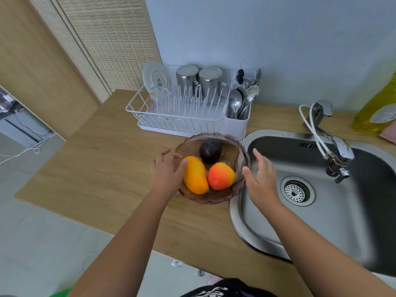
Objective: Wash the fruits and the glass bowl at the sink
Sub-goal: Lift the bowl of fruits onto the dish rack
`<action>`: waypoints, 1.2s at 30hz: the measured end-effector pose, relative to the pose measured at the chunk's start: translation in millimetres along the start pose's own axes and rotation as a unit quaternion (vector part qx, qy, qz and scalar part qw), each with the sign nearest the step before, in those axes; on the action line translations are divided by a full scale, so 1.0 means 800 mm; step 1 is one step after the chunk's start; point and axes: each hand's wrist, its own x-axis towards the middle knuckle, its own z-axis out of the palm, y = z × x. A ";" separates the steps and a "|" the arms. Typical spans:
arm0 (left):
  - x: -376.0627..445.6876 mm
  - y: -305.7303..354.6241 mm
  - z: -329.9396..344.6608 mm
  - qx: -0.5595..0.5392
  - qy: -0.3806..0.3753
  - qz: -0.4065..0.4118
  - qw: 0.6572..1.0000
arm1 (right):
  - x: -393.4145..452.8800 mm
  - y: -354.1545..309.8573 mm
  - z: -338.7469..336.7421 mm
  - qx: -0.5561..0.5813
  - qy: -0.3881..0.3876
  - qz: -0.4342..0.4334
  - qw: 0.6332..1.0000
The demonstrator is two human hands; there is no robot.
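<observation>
Between our two hands sits the glass bowl (214,198), on the wooden counter (102,168) just at the left rim of the sink (321,221). Our left hand (166,170) is spread open, its thumb resting at the bowl's left rim beside the yellow mango (195,175); the fingers curve loosely and grip nothing that we can make out. Our right hand (260,179) is also open wide, palm turned toward the bowl, thumb near the right rim, fingers lifted; whether it touches the glass we cannot tell.

Inside the bowl, nearest our left thumb, lies the yellow mango, touching the red-orange fruit (221,176) to its right. Beyond both, farther from our hands, sits the dark purple fruit (210,150).

Past our fingertips, the white dish rack (182,116) stands just behind the bowl, holding a plate, two steel cups and spoons. To the right of our right hand the steel basin lies open, with its drain (296,191) bare and the faucet (334,155) reaching over it. A yellow bottle (377,110) stands at the far right. Left of our left hand the counter is bare wood up to its edge, with pale floor below.
</observation>
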 end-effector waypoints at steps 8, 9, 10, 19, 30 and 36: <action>-0.019 0.004 -0.014 0.158 -0.155 0.129 0.967 | -0.011 -0.029 0.000 -0.254 -0.135 -0.104 0.952; -0.017 0.005 -0.014 0.159 -0.158 0.127 0.966 | -0.010 -0.030 0.002 -0.252 -0.137 -0.100 0.953; -0.015 0.006 -0.013 0.159 -0.158 0.126 0.967 | -0.009 -0.032 0.004 -0.247 -0.134 -0.095 0.955; -0.004 0.005 -0.008 0.160 -0.149 0.147 0.965 | 0.001 -0.038 0.004 -0.238 -0.130 -0.078 0.959; 0.019 -0.012 -0.023 -0.200 -0.029 -0.028 0.979 | 0.009 0.007 -0.003 0.087 -0.030 0.100 0.991; 0.038 -0.009 0.013 -0.368 -0.078 -0.172 0.911 | 0.019 0.002 0.022 0.238 -0.010 0.199 0.951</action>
